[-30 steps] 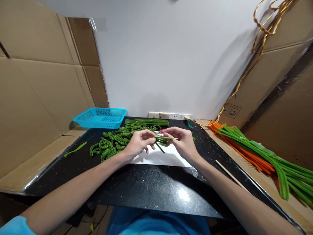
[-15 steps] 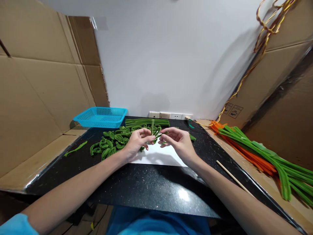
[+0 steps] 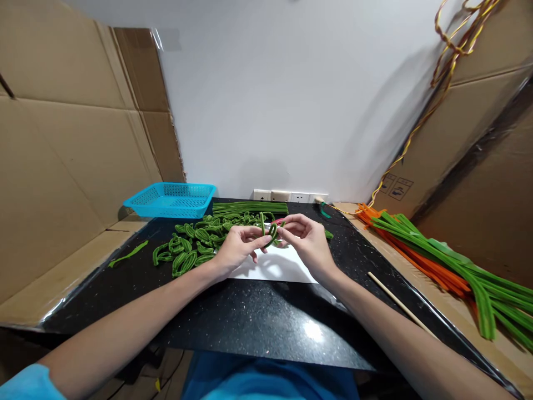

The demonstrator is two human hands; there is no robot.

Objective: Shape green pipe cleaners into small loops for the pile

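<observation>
A green pipe cleaner (image 3: 272,230), bent into a loop with one end sticking up, is held between my two hands above a white sheet (image 3: 270,268). The fingers of my left hand (image 3: 241,244) pinch its lower left part. On the other side, my right hand (image 3: 306,239) grips the right end between thumb and fingertips. Something pinkish-red shows behind the right fingers, too hidden to name. To the left and behind lies a pile of looped green pipe cleaners (image 3: 204,236).
A bundle of straight green pipe cleaners (image 3: 250,208) lies behind the pile. At back left sits a blue plastic basket (image 3: 170,208). Right of the hands are a thin wooden stick (image 3: 400,303) and long green (image 3: 449,261) and orange pipe cleaners (image 3: 433,269). Cardboard walls flank the black tabletop (image 3: 250,316).
The pipe cleaner between my hands now shows a clear bent loop, where before it was blurred. My hands have shifted only slightly.
</observation>
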